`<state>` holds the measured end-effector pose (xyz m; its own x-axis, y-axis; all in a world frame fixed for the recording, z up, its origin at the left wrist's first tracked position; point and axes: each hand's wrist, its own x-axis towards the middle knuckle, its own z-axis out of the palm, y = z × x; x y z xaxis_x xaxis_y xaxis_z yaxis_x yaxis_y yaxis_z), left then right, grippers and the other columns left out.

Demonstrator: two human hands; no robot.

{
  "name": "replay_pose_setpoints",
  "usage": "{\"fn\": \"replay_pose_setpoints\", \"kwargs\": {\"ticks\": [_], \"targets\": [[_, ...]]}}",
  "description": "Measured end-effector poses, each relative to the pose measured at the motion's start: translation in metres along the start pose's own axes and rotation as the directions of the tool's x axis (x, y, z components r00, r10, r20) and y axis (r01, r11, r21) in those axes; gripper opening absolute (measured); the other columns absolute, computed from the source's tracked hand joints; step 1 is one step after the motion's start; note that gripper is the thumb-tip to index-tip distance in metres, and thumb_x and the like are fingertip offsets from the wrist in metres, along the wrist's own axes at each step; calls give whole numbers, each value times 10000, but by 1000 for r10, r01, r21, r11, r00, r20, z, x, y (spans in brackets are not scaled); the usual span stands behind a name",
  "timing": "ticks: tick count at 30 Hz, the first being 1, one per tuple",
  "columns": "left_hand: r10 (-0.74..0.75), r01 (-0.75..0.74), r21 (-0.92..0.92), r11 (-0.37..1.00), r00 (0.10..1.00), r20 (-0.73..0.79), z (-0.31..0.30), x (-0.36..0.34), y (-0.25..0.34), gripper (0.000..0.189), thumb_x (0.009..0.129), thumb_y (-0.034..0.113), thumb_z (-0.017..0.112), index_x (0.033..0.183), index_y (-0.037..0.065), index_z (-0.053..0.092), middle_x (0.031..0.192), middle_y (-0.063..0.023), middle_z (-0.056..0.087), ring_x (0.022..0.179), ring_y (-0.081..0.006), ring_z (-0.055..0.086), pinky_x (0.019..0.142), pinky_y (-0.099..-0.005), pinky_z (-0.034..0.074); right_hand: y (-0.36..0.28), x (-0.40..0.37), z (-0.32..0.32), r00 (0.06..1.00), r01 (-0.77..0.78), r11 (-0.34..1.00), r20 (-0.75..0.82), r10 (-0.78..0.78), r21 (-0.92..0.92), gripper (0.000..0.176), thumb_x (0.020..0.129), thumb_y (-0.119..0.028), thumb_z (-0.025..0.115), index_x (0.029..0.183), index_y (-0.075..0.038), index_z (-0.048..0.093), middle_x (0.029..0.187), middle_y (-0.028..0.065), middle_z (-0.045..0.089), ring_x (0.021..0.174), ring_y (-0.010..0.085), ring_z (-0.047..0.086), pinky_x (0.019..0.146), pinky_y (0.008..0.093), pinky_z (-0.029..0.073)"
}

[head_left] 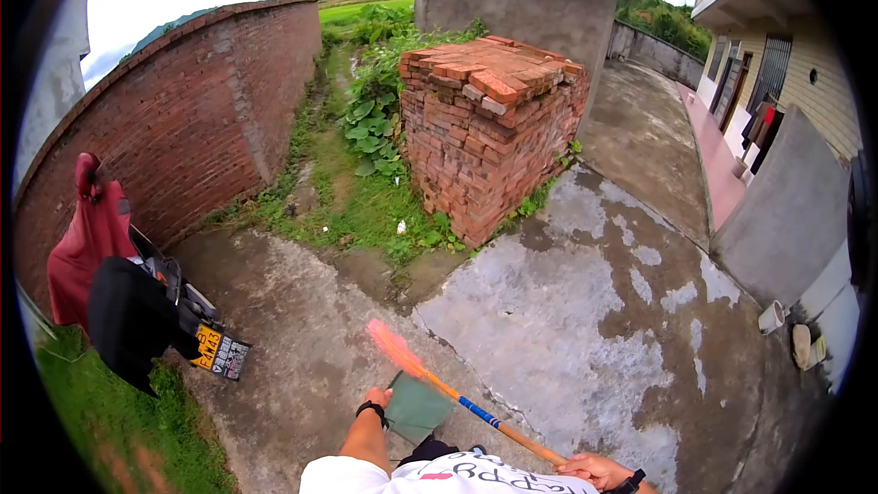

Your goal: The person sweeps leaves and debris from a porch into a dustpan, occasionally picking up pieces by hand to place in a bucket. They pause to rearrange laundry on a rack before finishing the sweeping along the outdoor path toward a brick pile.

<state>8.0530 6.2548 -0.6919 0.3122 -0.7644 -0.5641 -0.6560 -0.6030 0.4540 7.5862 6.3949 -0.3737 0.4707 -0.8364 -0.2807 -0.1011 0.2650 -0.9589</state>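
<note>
My right hand [593, 470] grips the wooden handle of a broom [521, 440], low at the right of my body. The handle has a blue wrapped band and slants up and left to pink-orange bristles. Close to the bristles is a green dustpan [419, 409], directly in front of my body. My left hand [378, 397] is closed at the upper left edge of the dustpan, a dark band on its wrist. The broom's head overlaps the top of the dustpan in this view.
A stack of red bricks [489, 128] rises ahead, beside grass and leafy plants [370, 133]. At the left, a covered motorbike [137, 302] stands before a brick wall [183, 119]. Concrete ground [549, 302] has pale patches. A white bucket [772, 317] and shoes [803, 346] lie at the right.
</note>
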Motion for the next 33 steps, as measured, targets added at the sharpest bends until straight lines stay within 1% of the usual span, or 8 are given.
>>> {"fn": "replay_pose_setpoints", "kwargs": {"ticks": [2,5,16,17,21,26,28,33], "targets": [[-2,2,-37,999,1000,-10,-2,7,-16,361,759,398,501,889,89,634,926,-168,586,903,-321,545,805,-382,415,-61,15,3,778,-616,697,142,612,368,183,811,-209,502,767,-37,551,630,15,519,474,74,452,378,199,330],[42,-45,-63,997,998,-46,-5,6,-34,351,761,380,494,838,72,643,866,-178,593,870,-328,548,786,-390,417,-40,57,13,675,-732,632,148,723,255,110,826,-140,499,778,-64,437,496,-47,340,329,21,287,250,167,205],[-108,106,134,985,994,6,-8,12,-65,394,827,367,416,942,43,607,1036,-168,546,974,-349,500,863,-413,383,25,135,44,598,-793,609,228,769,23,114,790,-102,500,707,-48,442,488,-44,378,338,33,324,267,189,214],[-101,98,157,983,995,14,1,20,-78,395,830,364,413,944,38,605,1041,-164,546,981,-351,496,866,-413,381,25,126,32,721,-574,819,475,504,2,175,808,-179,491,761,-25,559,641,9,519,539,65,454,440,233,369],[-185,182,116,976,983,14,-8,20,-99,393,832,358,421,955,30,599,1046,-167,544,993,-352,488,867,-405,385,-48,121,81,764,-571,779,180,620,-258,199,814,-258,509,755,-82,582,638,13,518,575,80,445,480,260,391],[-189,187,43,981,981,35,-38,0,-95,390,827,359,434,939,27,605,1031,-178,544,986,-350,492,864,-399,386,-76,138,80,425,-902,385,247,871,196,246,815,-151,540,996,11,496,499,-88,354,321,-14,268,238,153,185],[-214,214,-27,976,977,0,-31,5,-104,392,821,365,443,942,25,599,1012,-187,550,976,-352,496,859,-406,387,-79,149,80,441,-897,397,389,809,192,131,807,-77,490,905,6,464,516,-43,330,351,35,297,285,182,247],[-239,220,-206,953,968,-70,-44,-7,-112,380,796,361,468,919,28,602,974,-192,559,948,-371,503,835,-425,395,-79,195,101,535,-817,572,276,799,-75,95,786,-57,499,851,-23,438,514,-48,332,343,29,285,277,185,196]]}}
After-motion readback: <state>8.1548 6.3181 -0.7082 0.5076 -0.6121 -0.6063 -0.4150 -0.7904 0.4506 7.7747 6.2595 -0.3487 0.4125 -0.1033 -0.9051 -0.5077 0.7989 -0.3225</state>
